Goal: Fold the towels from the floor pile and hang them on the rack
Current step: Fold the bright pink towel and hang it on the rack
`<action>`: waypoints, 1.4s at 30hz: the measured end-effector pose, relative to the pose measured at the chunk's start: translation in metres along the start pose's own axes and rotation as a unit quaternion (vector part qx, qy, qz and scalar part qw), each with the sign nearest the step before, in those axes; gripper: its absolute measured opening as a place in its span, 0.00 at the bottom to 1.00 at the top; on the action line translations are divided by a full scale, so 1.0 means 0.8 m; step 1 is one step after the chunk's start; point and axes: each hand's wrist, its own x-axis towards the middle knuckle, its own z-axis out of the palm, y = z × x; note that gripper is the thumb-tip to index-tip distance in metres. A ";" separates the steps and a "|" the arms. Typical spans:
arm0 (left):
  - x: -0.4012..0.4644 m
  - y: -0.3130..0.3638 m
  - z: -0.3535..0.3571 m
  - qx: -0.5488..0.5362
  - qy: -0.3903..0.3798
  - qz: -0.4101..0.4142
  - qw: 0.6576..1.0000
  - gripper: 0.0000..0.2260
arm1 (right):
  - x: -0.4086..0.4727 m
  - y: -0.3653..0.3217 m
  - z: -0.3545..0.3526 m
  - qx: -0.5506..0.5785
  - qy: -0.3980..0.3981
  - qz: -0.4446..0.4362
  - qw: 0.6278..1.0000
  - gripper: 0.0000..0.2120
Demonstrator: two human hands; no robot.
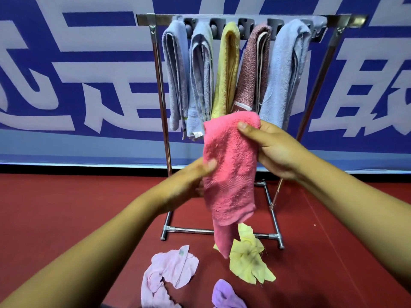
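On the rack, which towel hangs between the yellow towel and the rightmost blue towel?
In the head view, a dark pink towel hangs between the yellow towel and the rightmost blue towel.

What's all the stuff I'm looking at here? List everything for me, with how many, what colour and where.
Rack: one, shiny metal, standing on the floor by the wall.
Hung towels: five on the rack's top bar; from left, blue, blue-grey, yellow, reddish brown, light blue.
Pink towel: one, held up in front of the rack.
Floor towels: three on the floor below; pale pink, yellow-green, lilac.
Floor: red.
Banner: one, blue with white characters, on the wall.
Left hand: grips the pink towel's middle.
Right hand: pinches its top edge.
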 end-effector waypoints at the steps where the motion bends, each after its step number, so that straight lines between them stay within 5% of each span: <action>1: -0.006 -0.012 -0.003 0.014 -0.012 -0.006 1.000 0.30 | 0.001 -0.003 -0.001 0.011 0.004 -0.008 1.000 0.11; 7: -0.007 -0.057 -0.003 0.167 -0.045 -0.066 0.983 0.14 | 0.004 -0.015 -0.009 0.047 0.018 -0.042 0.998 0.09; 10: 0.001 -0.060 0.001 0.137 -0.023 -0.082 0.987 0.03 | 0.003 -0.021 -0.016 0.047 0.031 -0.053 0.997 0.09; 15: 0.006 -0.054 0.014 -0.049 0.008 -0.124 0.991 0.07 | 0.002 -0.025 -0.022 0.057 0.051 -0.066 0.995 0.08; 18: 0.010 -0.049 0.018 -0.167 -0.014 -0.168 0.971 0.09 | 0.002 -0.025 -0.022 0.059 0.053 -0.070 0.994 0.08; 22: 0.019 -0.055 0.019 -0.259 -0.048 -0.187 0.946 0.23 | 0.004 -0.027 -0.024 0.070 0.065 -0.075 0.993 0.08; 25: 0.026 -0.060 0.026 -0.312 -0.023 -0.178 0.933 0.22 | 0.006 -0.029 -0.026 0.078 0.069 -0.078 0.992 0.08; 31: 0.037 -0.065 0.027 -0.323 0.077 -0.108 0.937 0.07 | 0.002 -0.029 -0.039 0.081 0.079 -0.092 0.989 0.09; 36: 0.039 -0.069 0.007 -0.348 0.111 -0.040 0.930 0.34 | -0.004 -0.025 -0.054 0.069 0.093 -0.089 0.989 0.10; 42: 0.025 -0.056 0.003 -0.352 0.075 -0.048 0.932 0.19 | -0.004 -0.022 -0.057 0.078 0.098 -0.097 0.987 0.09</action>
